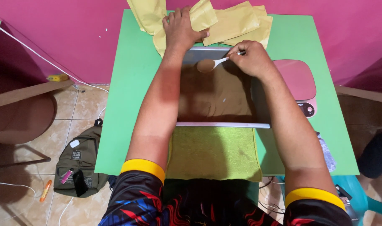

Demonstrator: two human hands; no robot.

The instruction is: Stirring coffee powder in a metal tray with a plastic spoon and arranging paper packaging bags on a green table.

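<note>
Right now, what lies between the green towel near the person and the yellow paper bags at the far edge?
In the head view, a metal tray of brown powder lies between the green towel and the paper bags.

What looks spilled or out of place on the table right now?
Nothing spilled: the powder sits inside the tray and the heaped spoon is over it. Only the paper bags lie crumpled at the far edge, some overhanging.
</note>
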